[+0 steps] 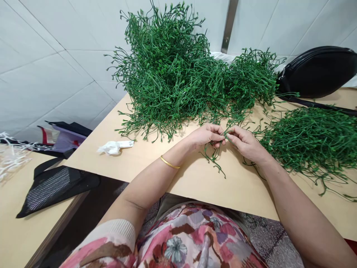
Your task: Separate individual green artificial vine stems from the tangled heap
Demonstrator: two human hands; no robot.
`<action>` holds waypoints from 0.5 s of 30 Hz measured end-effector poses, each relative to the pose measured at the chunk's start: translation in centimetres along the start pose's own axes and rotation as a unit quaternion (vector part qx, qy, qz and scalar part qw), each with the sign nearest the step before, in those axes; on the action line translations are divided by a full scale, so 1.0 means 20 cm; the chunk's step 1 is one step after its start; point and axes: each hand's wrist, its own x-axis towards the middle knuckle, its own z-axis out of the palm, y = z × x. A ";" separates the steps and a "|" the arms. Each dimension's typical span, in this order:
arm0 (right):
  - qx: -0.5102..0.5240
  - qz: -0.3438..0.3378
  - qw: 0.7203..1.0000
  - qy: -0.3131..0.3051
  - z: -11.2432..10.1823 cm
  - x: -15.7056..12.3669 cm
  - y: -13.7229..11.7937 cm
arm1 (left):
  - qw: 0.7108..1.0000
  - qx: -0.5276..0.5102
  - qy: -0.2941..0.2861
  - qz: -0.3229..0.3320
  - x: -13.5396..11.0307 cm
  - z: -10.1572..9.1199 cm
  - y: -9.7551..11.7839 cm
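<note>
Near the middle of the table, my left hand [209,135] and my right hand [242,140] meet fingertip to fingertip. Both pinch thin green artificial plant stems [214,159], whose loose ends dangle below my left hand. The exact spot where the stems cross is partly covered by my fingers. Just beyond my hands rises a large tangled heap of green stems [173,74] with small budded tips, which spreads right into a lower clump [251,76]. Another flatter pile of stems [315,137] lies to the right of my right hand.
A crumpled white tissue [114,147] lies on the light wooden table [103,128] at left. At the back right a black bag [320,72] rests with its strap on the table. A lower surface at left bears a black mesh item [50,186]. White tiled walls stand behind.
</note>
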 end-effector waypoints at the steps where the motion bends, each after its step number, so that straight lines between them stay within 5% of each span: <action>1: -0.018 -0.010 1.000 0.009 0.01 0.00 0.01 | 1.000 0.001 0.007 -0.001 0.00 0.00 0.00; 7: -0.064 -0.024 0.996 0.064 0.04 0.00 0.00 | 0.998 0.020 0.052 0.009 0.01 0.02 -0.01; 11: 0.153 -0.001 0.987 0.055 0.04 -0.01 -0.04 | 0.998 -0.048 -0.033 0.014 -0.01 0.01 0.01; 15: 0.364 -0.005 0.931 -0.025 0.04 -0.03 -0.08 | 0.979 -0.148 -0.137 0.011 -0.04 0.01 0.01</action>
